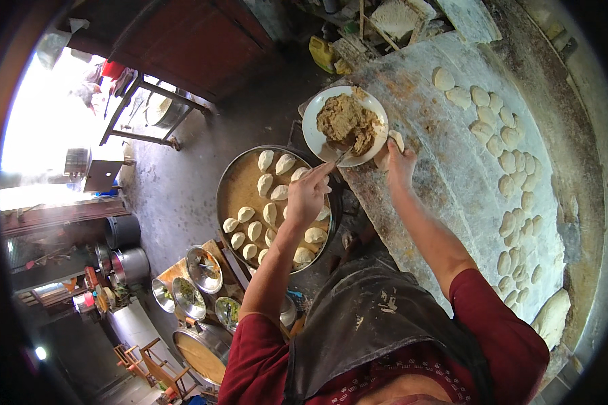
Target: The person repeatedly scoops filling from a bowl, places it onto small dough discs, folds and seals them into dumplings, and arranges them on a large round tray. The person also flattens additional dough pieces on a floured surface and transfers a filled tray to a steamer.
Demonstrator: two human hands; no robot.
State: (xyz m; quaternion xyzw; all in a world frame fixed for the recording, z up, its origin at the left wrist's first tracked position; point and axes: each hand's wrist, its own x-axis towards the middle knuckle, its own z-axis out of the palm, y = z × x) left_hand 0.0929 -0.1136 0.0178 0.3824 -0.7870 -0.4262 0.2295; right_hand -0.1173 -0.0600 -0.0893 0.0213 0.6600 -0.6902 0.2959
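Observation:
My left hand holds a thin metal utensil whose tip is in a brown, mashed filling. The filling is heaped in a white bowl at the table's edge. Beside the bowl's right rim, my right hand grips a piece of pale dough, partly covered by the fingers. Under my left forearm stands a large round pan with a tan base. Several plump, pointed dough buns lie in it, some hidden by the arm.
On the floured worktable lie many flattened dough rounds and a large dough lump. Metal bowls of fillings stand at lower left near a large round steamer. A yellow jug sits past the table's far end.

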